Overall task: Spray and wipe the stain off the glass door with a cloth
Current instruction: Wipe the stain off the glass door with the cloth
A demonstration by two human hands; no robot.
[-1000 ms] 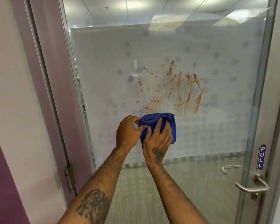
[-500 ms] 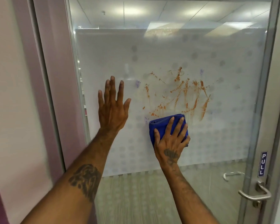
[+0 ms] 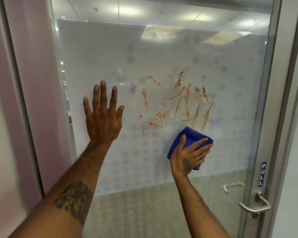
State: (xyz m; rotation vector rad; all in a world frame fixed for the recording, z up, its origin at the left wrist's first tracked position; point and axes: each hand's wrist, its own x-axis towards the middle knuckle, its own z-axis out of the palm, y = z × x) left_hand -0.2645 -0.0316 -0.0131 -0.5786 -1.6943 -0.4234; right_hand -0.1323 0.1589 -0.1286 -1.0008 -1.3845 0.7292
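Observation:
An orange-brown smeared stain [image 3: 179, 103] spreads over the frosted band of the glass door [image 3: 127, 48], with a few small purple marks around it. My right hand [image 3: 189, 155] presses a folded blue cloth [image 3: 187, 136] flat against the glass just below the stain's lower right part, fingers straight and pointing right. My left hand [image 3: 102, 117] lies flat on the glass to the left of the stain, fingers spread and pointing up. No spray bottle is in view.
A metal lever handle [image 3: 255, 207] and a blue PULL sign [image 3: 261, 174] sit on the door's right stile. The door frame [image 3: 292, 100] runs down the right side. A pinkish wall and frame post [image 3: 29, 83] stand at the left.
My left hand left the cloth and went flat onto the glass at the left. My right hand slid the cloth to the right under the stain and turned sideways.

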